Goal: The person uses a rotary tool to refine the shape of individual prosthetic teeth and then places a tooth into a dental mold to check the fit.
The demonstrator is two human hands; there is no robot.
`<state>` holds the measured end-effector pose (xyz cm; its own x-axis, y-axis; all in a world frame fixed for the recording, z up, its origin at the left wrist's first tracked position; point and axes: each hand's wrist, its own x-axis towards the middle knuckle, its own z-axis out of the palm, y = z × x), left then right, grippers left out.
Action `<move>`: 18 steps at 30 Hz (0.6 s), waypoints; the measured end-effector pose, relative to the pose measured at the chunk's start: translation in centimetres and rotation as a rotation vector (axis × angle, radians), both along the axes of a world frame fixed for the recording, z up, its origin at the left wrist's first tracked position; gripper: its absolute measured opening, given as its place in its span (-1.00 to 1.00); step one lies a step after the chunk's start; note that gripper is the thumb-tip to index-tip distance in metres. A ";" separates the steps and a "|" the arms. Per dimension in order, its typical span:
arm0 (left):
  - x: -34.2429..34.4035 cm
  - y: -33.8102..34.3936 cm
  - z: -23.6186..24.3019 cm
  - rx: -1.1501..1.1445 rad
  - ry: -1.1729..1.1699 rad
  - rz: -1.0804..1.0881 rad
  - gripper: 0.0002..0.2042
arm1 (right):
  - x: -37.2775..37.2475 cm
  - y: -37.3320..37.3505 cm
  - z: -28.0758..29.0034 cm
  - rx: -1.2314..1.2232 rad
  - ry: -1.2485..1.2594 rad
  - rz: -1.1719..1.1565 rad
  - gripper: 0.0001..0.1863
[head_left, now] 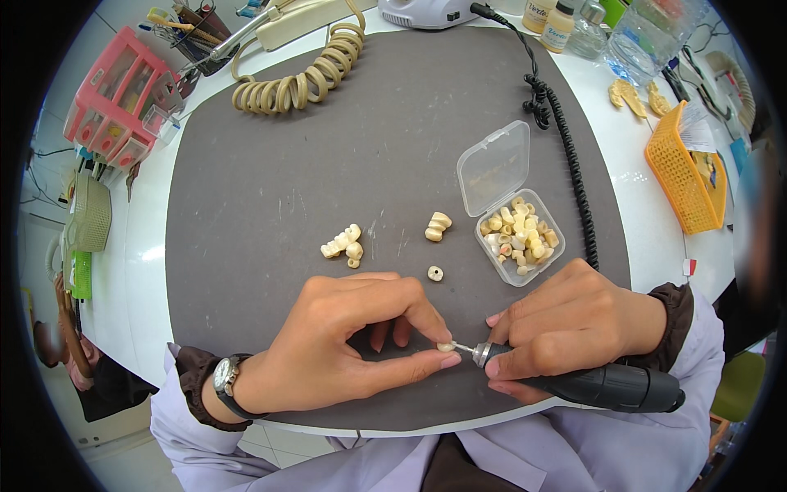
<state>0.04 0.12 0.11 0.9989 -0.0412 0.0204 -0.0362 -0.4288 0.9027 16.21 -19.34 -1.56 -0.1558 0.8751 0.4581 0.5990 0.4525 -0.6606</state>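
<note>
My left hand (361, 328) pinches a small cream dental crown (445, 347) between thumb and forefinger. Wrapped around a black rotary handpiece (611, 385) is my right hand (557, 328); the tool's thin bur (463, 348) points left and meets the crown, though the exact contact is too small to tell. Beyond my hands, a single crown (435, 273), a short bridge of joined crowns (438, 226) and a cluster of joined crowns (344, 245) lie on the grey mat (393, 139). A clear plastic box (525, 281), lid raised, holds several more crowns (520, 234).
A black coiled cord (574, 176) runs along the mat's right side. At the back left lies a beige coiled hose (307, 86). An orange basket (689, 180) and bottles (560, 29) stand right, a pink drawer unit (115, 98) left. Another person (70, 353) is at far left.
</note>
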 end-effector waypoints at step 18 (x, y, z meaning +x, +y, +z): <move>-0.1 -0.1 -0.1 -0.019 -0.013 0.021 -0.86 | 0.0 0.0 0.0 0.003 0.002 0.000 -0.90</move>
